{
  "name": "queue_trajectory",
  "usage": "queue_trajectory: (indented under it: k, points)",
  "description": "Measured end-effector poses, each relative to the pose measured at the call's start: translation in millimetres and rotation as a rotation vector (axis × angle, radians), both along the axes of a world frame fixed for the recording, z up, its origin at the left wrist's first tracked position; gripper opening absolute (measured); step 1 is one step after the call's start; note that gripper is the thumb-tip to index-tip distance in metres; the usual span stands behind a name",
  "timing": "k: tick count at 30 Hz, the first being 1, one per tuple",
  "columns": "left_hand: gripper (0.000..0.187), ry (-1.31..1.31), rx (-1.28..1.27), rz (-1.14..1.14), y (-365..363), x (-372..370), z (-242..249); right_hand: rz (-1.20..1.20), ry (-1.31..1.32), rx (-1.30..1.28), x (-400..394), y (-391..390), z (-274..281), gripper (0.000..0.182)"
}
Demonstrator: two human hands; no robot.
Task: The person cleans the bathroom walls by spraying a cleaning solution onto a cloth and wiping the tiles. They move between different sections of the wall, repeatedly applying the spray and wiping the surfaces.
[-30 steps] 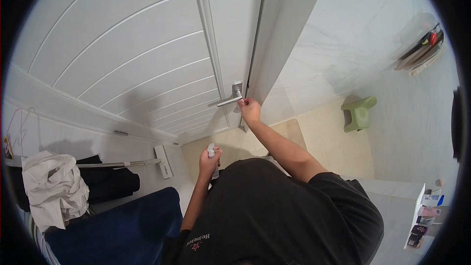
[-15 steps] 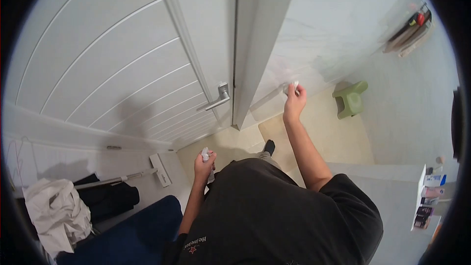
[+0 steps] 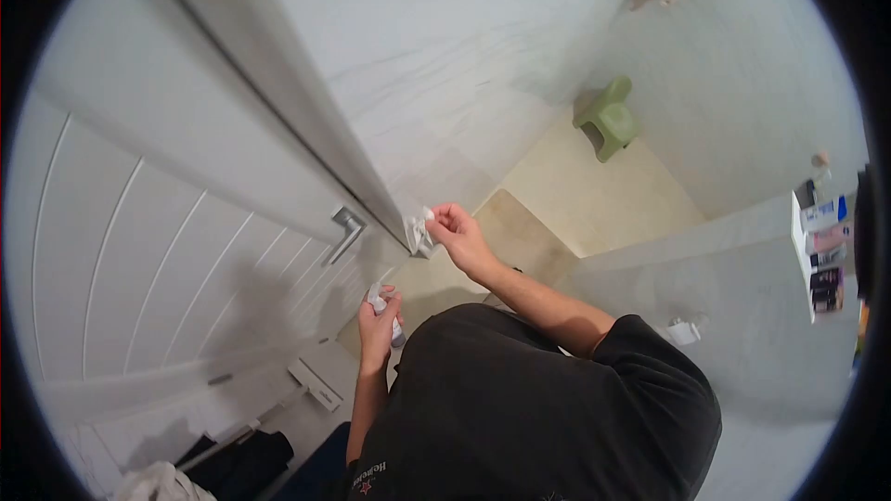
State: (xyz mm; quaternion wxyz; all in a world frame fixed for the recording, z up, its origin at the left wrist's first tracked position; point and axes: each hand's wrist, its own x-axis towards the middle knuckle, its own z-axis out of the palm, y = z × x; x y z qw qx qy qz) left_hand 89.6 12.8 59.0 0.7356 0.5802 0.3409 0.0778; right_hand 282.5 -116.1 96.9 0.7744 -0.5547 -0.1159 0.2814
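Head view. I see the right hand (image 3: 457, 227) raised to the edge of the white panelled door (image 3: 139, 250), its fingers pinched on a small crumpled white cloth (image 3: 419, 234). The cloth touches the door's narrow edge at about latch height, just right of the brushed metal lever handle (image 3: 345, 232), which projects from the door's panelled face. The left hand (image 3: 379, 318) sits lower and closer to the body, its fingers clenched around a small white spray bottle (image 3: 380, 304); the bottle's top shows above the fist and its lower body shows below it. The two hands are apart, the left below and left of the right.

The person's black short-sleeved shirt (image 3: 529, 408) fills the lower centre. Past the door's edge I see a pale marbled wall (image 3: 445, 65), a beige tiled floor (image 3: 594, 195), and a light green plastic step stool (image 3: 608, 117) standing in the far corner, well apart from both hands. At the right edge a white shelf (image 3: 806, 260) holds several small bottles and tubes. At lower left, against the base of the wall, lies a flat white mop head (image 3: 314, 384), with dark and white fabric (image 3: 213, 468) heaped nearby.
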Motion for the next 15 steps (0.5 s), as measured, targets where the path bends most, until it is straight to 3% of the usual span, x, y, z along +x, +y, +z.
queue_trajectory:
  k: [4, 7, 9, 11, 15]
  points:
    - [0.028, -0.095, 0.018, -0.052, -21, 42, 46, 0.155, 0.042, -0.106, 15, -49, 0, 0.012]
    - [0.031, -0.109, 0.023, -0.130, -40, 79, 66, 0.151, -0.015, -0.010, 21, -78, 15, 0.009]
    - [0.032, -0.123, 0.014, -0.219, -59, 101, 74, 0.042, -0.161, -0.064, 23, -100, 21, 0.008]
    - [0.034, -0.161, 0.027, -0.256, -80, 124, 83, 0.009, -0.517, -0.239, 33, -123, 24, 0.010]
    - [0.035, -0.223, 0.089, -0.410, -118, 173, 77, 0.020, -0.299, -0.238, 55, -173, 47, 0.015]
